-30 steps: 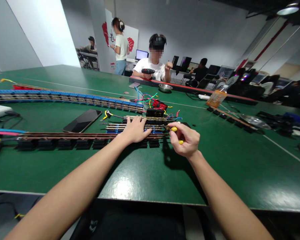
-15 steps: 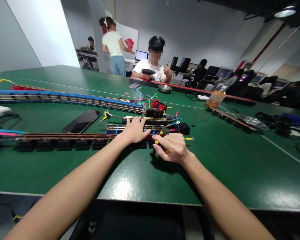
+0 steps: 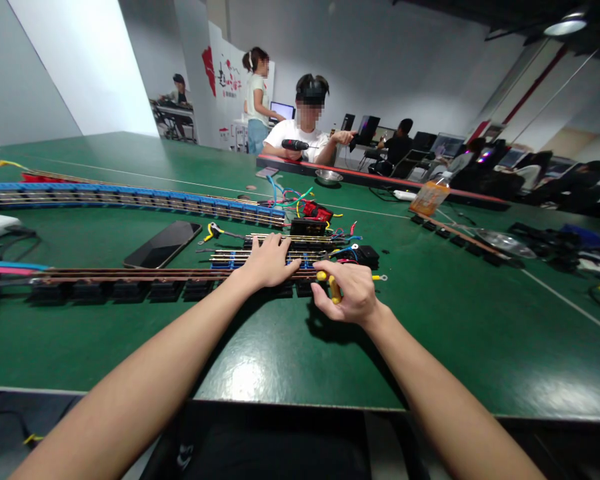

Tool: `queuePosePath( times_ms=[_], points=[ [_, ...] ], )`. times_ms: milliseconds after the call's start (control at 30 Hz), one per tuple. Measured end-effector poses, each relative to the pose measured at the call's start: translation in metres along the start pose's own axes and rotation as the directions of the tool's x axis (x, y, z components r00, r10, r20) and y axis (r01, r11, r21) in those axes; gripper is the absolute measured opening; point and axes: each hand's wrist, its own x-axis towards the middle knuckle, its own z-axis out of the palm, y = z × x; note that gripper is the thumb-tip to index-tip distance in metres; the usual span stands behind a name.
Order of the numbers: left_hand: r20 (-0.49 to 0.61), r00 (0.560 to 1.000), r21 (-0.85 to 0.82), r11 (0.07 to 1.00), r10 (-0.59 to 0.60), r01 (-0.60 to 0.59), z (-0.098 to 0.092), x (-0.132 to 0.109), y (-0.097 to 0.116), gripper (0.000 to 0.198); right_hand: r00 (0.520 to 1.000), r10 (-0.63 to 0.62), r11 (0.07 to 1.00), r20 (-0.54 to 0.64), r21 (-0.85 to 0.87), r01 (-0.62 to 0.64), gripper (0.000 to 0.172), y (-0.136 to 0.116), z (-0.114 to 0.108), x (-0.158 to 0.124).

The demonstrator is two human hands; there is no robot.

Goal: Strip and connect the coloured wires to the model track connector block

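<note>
My left hand [image 3: 269, 262] lies flat, fingers spread, on a short rail strip with blue blocks [image 3: 260, 257], next to a long brown rail on black blocks [image 3: 130, 275]. My right hand [image 3: 347, 293] is closed round a yellow-handled tool [image 3: 333, 287] at the right end of that strip. Coloured wires [image 3: 345, 235] and a black block [image 3: 365, 255] lie just beyond it. A yellow wire with a ring lug [image 3: 380, 277] sits to the right of my hand.
A long blue rail [image 3: 130, 199] crosses the green table [image 3: 280, 347] at left. A dark phone [image 3: 164, 243] lies between the rails. A seated person [image 3: 305, 133] across the table holds a power driver; a metal bowl [image 3: 329, 176] stands near them. Other people stand behind.
My right hand came down and left from the wires to the strip's right end, and the yellow handle now points upward in its grip. The left hand stayed. A standing person walked right.
</note>
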Motion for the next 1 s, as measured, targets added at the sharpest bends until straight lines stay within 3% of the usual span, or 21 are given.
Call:
queuePosePath(
  times_ms=[133,333,633,1000],
  points=[
    [-0.017,1.000,-0.006,1.000,0.001,-0.001,0.002,0.000,0.000,0.066,0.978,0.191,0.981,-0.079,-0.008,-0.192,0.027,0.003,-0.006,-0.001],
    [-0.015,1.000,-0.004,1.000,0.011,-0.011,0.004,0.002,-0.002,0.066,0.860,0.483,0.876,-0.167,0.074,-0.477,0.036,0.013,-0.007,-0.014],
    [-0.017,1.000,0.012,1.000,0.010,-0.010,0.004,0.002,-0.003,0.066,0.799,0.539,0.842,-0.268,0.162,-0.514,0.032,0.025,-0.010,-0.020],
    [-0.035,0.999,0.010,1.000,0.022,-0.021,0.006,0.002,-0.003,0.065,0.814,0.532,0.847,-0.233,0.161,-0.507,0.025,0.024,-0.003,-0.021]
  ],
)
